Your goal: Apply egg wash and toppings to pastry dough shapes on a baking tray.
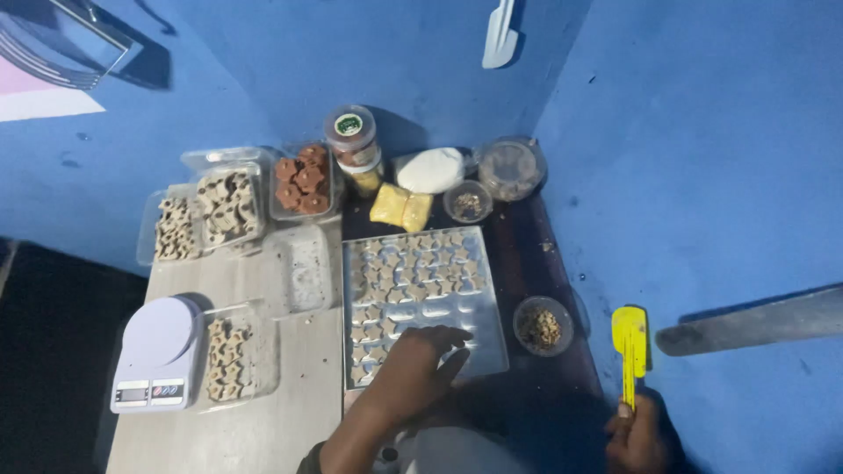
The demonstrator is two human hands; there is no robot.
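Note:
A clear mould tray (492, 351) with star-shaped cavities lies on the dark table; most cavities hold pale brown star pieces (413, 263), while some near the front are bare. My left hand (413, 364) rests palm down on the tray's near edge, fingers spread and pointing right, holding nothing. My right hand (637, 434) at the lower right grips the handle of a yellow spatula (630, 338), which points upward beside the table's right edge. A small round bowl of chopped nuts (543, 326) sits between the tray and the spatula.
A white kitchen scale (158, 351) stands at the left. Clear boxes of star pieces (230, 351), (226, 206), a box of brown flower-shaped pieces (303, 180), a jar (354, 145), a white bag (430, 169), yellow packets (400, 208) and bowls (512, 167) line the back. Blue walls close in.

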